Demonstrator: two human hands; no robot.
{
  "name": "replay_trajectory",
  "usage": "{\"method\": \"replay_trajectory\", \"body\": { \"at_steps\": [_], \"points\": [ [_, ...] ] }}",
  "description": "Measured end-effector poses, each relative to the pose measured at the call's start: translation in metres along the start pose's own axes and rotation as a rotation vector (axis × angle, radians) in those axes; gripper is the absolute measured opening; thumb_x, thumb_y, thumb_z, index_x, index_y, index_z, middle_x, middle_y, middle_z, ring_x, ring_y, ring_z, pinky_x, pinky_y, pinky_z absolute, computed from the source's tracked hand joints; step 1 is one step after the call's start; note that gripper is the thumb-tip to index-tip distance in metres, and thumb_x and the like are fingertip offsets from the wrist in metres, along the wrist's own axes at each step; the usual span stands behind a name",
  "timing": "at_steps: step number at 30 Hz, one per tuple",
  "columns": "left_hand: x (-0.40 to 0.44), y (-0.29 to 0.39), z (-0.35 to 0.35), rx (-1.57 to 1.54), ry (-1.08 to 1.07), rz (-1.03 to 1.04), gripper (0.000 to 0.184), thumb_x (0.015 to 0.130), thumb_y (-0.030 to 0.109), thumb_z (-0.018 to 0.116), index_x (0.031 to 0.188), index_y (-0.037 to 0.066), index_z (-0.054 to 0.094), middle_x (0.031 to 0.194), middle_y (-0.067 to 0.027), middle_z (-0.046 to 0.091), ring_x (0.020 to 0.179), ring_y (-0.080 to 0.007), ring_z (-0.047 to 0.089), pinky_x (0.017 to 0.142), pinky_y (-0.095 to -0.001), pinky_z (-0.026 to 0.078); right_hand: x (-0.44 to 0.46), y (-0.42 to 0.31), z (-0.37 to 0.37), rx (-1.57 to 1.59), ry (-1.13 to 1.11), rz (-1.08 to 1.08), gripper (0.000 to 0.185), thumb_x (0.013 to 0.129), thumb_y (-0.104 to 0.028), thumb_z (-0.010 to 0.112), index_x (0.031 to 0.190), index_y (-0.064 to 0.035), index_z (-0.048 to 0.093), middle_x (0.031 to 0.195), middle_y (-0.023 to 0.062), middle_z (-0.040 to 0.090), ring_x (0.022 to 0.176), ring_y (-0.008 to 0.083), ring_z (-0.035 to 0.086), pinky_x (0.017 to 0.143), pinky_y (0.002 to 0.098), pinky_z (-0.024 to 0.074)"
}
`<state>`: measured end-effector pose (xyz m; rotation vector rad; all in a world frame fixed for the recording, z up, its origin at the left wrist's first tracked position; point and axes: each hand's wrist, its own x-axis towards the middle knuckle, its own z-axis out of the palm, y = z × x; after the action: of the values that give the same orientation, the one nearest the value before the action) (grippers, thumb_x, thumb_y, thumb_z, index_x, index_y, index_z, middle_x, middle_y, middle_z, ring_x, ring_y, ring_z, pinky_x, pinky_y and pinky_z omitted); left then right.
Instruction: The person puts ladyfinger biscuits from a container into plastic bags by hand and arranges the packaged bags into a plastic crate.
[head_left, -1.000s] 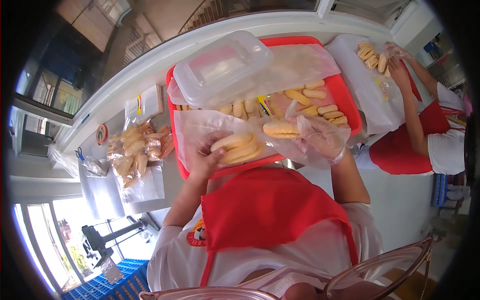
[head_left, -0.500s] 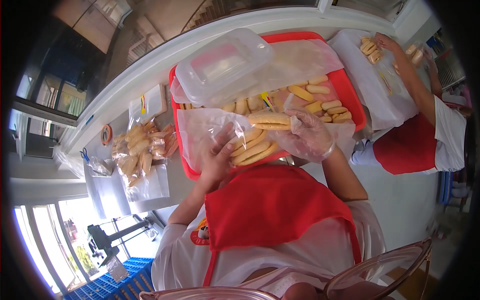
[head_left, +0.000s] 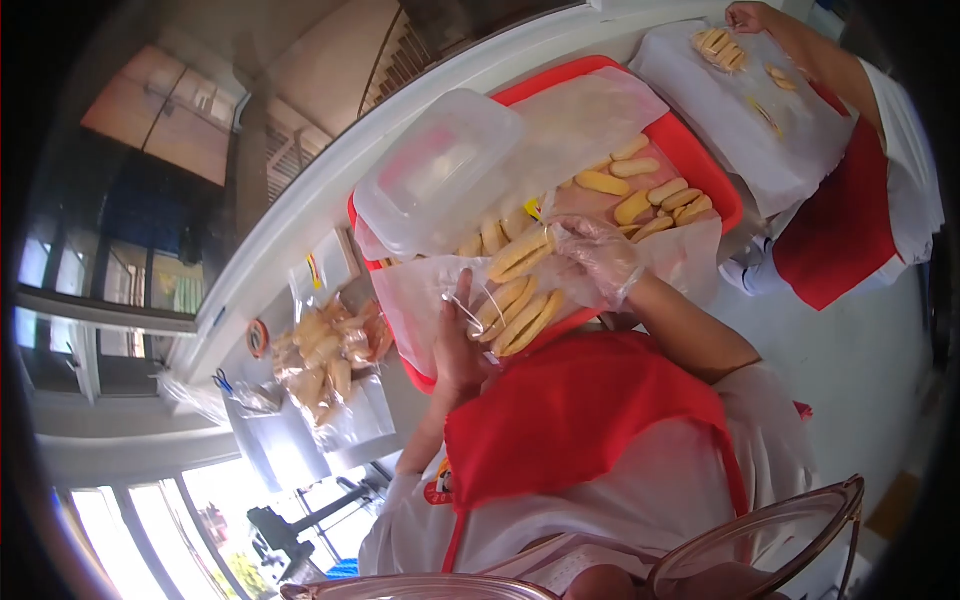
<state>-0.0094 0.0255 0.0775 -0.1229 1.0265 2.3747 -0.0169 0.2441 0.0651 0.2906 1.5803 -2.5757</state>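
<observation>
My left hand (head_left: 458, 345) holds a clear plastic bag from its left side, with long ladyfinger biscuits (head_left: 520, 322) lying inside. In my right hand (head_left: 600, 258), which wears a clear plastic glove, is a pair of ladyfingers (head_left: 522, 254), gripped at their right end. This pair is tilted, just above the bagged ones; whether its tip is inside the bag I cannot tell. Beneath both hands is a red tray (head_left: 725, 195) lined with translucent sheets, where several loose ladyfingers (head_left: 602, 182) lie at the right.
A clear plastic tub (head_left: 435, 165) sits on the tray's far left. Bags of biscuits (head_left: 325, 350), orange tape (head_left: 258, 338) and blue scissors (head_left: 222, 380) lie left. At right, a co-worker's hand (head_left: 748, 16) is by packed biscuits (head_left: 718, 48) on a white-covered surface.
My view has turned, shifting the scene. The pair of ladyfingers in my right hand has gone from level to tilted, left end lower, nearer the bagged ones. My left hand still holds the bag.
</observation>
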Motion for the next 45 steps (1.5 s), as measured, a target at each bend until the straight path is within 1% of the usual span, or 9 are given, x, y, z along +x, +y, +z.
{"method": "replay_trajectory", "body": {
  "at_steps": [6, 7, 14, 20, 24, 26, 31, 35, 45],
  "points": [
    [0.014, -0.018, -0.048, 0.355, -0.286, 0.223, 0.054, 0.089, 0.017, 0.044, 0.135, 0.0, 0.02, 0.13, -0.0135, 0.039, 0.116, -0.0257, 0.042, 0.094, -0.0374, 0.038, 0.008, 0.008, -0.007, -0.027, -0.053, -0.017, 0.035, 0.085, -0.023, 0.056, 0.114, -0.0052, 0.05, 0.093, 0.0023, 0.054, 0.08, 0.0097, 0.053, 0.066, 0.0248, 0.0472],
    [0.004, -0.012, -0.015, 0.335, -0.088, 0.176, 0.055, 0.086, 0.008, 0.048, 0.133, -0.004, 0.023, 0.123, -0.0122, 0.044, 0.114, -0.0242, 0.044, 0.092, -0.036, 0.04, 0.011, 0.014, -0.008, -0.02, -0.073, -0.041, 0.037, 0.084, -0.025, 0.057, 0.114, -0.0045, 0.049, 0.095, 0.0033, 0.054, 0.08, 0.0108, 0.053, 0.066, 0.0251, 0.0471],
    [0.009, -0.014, 0.002, 0.243, 0.051, 0.095, 0.05, 0.09, 0.018, 0.042, 0.132, -0.003, 0.024, 0.127, -0.0143, 0.038, 0.114, -0.0269, 0.043, 0.093, -0.0395, 0.039, 0.011, 0.027, -0.007, -0.66, -0.074, -0.533, 0.038, 0.084, -0.019, 0.058, 0.115, -0.0004, 0.048, 0.107, 0.0049, 0.05, 0.085, 0.0123, 0.054, 0.072, 0.0223, 0.0449],
    [0.013, -0.051, -0.014, 0.25, -0.193, 0.116, 0.059, 0.092, 0.039, 0.035, 0.137, 0.005, 0.018, 0.13, -0.0122, 0.038, 0.117, -0.0262, 0.041, 0.098, -0.038, 0.034, 0.017, 0.013, -0.002, -0.474, 0.005, -0.163, 0.032, 0.083, -0.014, 0.058, 0.111, 0.0003, 0.053, 0.106, 0.0081, 0.053, 0.09, 0.0149, 0.055, 0.077, 0.0267, 0.0457],
    [0.007, -0.027, 0.011, 0.027, -0.501, -0.03, 0.065, 0.09, 0.046, 0.034, 0.137, 0.006, 0.017, 0.128, -0.0121, 0.04, 0.115, -0.0243, 0.043, 0.096, -0.0369, 0.036, 0.016, 0.006, 0.001, -0.619, -0.044, -0.29, 0.031, 0.083, -0.015, 0.058, 0.11, -0.0002, 0.054, 0.103, 0.0092, 0.056, 0.09, 0.0155, 0.056, 0.078, 0.0273, 0.046],
    [0.009, -0.006, 0.017, 0.059, -0.442, -0.159, 0.063, 0.088, 0.043, 0.04, 0.134, 0.004, 0.024, 0.123, -0.0113, 0.045, 0.109, -0.0212, 0.047, 0.092, -0.0349, 0.038, 0.02, 0.021, 0.0, -0.598, -0.088, -0.475, 0.031, 0.083, -0.016, 0.059, 0.109, -0.0007, 0.054, 0.102, 0.0093, 0.057, 0.089, 0.0155, 0.056, 0.077, 0.0272, 0.0464],
    [0.039, 0.01, -0.019, 0.978, -0.034, -0.169, 0.056, 0.083, 0.034, 0.055, 0.126, 0.001, 0.039, 0.099, -0.0055, 0.058, 0.081, -0.0116, 0.056, 0.069, -0.0258, 0.046, 0.029, 0.034, 0.008, -0.714, -0.157, -0.619, 0.029, 0.08, -0.017, 0.062, 0.105, -0.0024, 0.055, 0.089, 0.0102, 0.059, 0.078, 0.0194, 0.058, 0.069, 0.0298, 0.046],
    [0.053, 0.005, -0.011, 0.756, -0.007, -0.063, 0.035, 0.087, 0.021, 0.051, 0.115, 0.0, 0.048, 0.098, -0.0025, 0.057, 0.083, -0.0084, 0.054, 0.071, -0.0252, 0.045, 0.038, 0.033, 0.01, -0.829, -0.154, -0.798, 0.027, 0.078, -0.018, 0.064, 0.099, -0.0026, 0.057, 0.079, 0.0123, 0.057, 0.069, 0.0257, 0.057, 0.062, 0.0336, 0.0448],
    [0.06, -0.019, -0.023, 0.239, 0.088, -0.081, 0.021, 0.088, 0.017, 0.05, 0.104, 0.002, 0.049, 0.09, -0.0034, 0.056, 0.08, -0.0129, 0.053, 0.07, -0.0273, 0.046, 0.034, 0.024, 0.008, -0.97, -0.234, -0.566, 0.024, 0.078, -0.02, 0.064, 0.096, -0.0042, 0.059, 0.085, 0.0083, 0.061, 0.075, 0.0186, 0.059, 0.067, 0.0304, 0.0467]
  ]
}}
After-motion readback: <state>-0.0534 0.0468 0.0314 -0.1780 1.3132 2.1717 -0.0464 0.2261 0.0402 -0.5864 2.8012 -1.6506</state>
